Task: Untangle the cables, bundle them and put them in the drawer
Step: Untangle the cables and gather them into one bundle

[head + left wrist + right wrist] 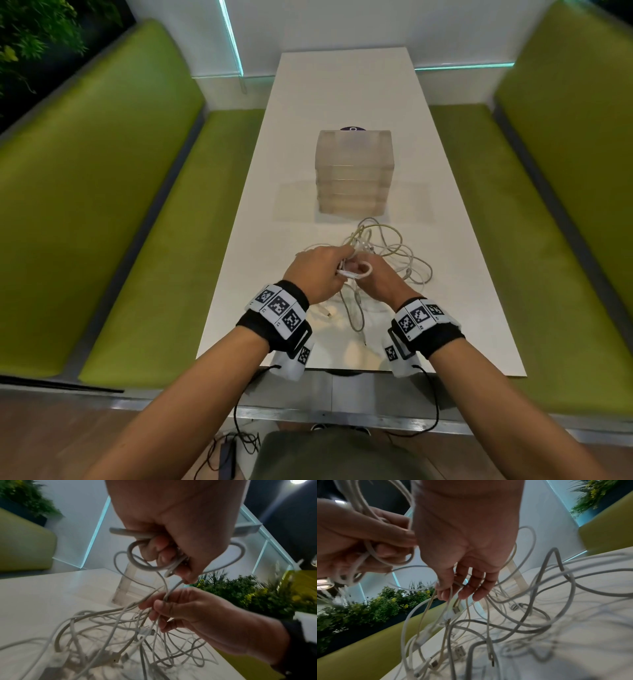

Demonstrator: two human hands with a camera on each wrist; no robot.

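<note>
We are gripping coiled cable loops (137, 555) in our left hand (317, 272), while our right hand (383, 282) is pinching strands of the tangled cables (390, 253) lying just before the closed drawer unit (354, 171).

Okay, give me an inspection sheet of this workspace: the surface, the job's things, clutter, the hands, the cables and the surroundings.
Surface: white table, glossy.
Job's things: tangle of white cables loose on the table; translucent drawer unit behind it, every drawer closed.
Clutter: a dark round object peeks out behind the drawer unit; too hidden to identify.
Grippers: left hand grips a coiled cable; right hand pinches strands lifted from the tangle.
Cables: not yet separated; several connector ends hang in the tangle.
Surroundings: green benches on both sides; plants behind them; dark leads on the floor.
</note>
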